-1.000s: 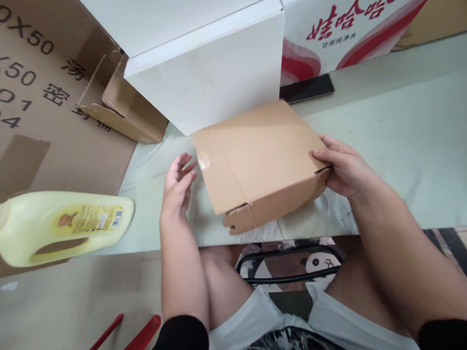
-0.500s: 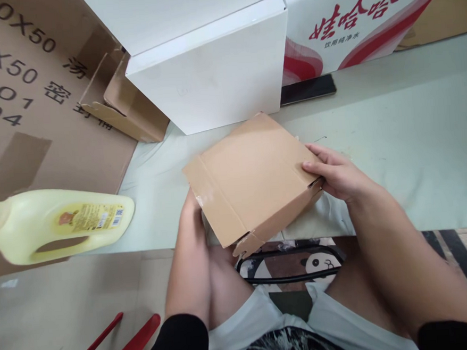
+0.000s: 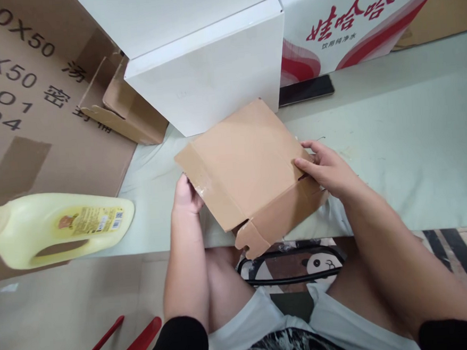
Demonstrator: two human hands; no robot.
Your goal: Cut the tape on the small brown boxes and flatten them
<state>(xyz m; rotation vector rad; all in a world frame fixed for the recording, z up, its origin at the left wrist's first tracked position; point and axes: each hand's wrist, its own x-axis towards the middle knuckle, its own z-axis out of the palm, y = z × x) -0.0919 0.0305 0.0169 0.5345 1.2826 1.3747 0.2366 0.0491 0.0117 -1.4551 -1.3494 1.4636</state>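
A brown cardboard box (image 3: 244,158) is tilted between my two hands above the pale green cloth near the table's front edge. Its taped end flap (image 3: 208,185) sticks out on the left, and a notched tab (image 3: 252,240) hangs from the near corner. My right hand (image 3: 323,168) grips the box's right corner, thumb on top and fingers along the side. At the left end, my left hand (image 3: 187,193) is closed on the box from beneath the flap, its fingers mostly hidden. The contents, if any, cannot be seen.
Behind the box stand a white box (image 3: 210,75) and a white-and-red water carton (image 3: 351,28), with a black phone (image 3: 306,90) before them. A yellow jug (image 3: 61,224) lies at left by a large carton (image 3: 15,147) and a smaller cardboard box (image 3: 133,107).
The box has tipped so that more of its near side shows, and its far corner has moved up and away. My left hand has come further into view at the left end.
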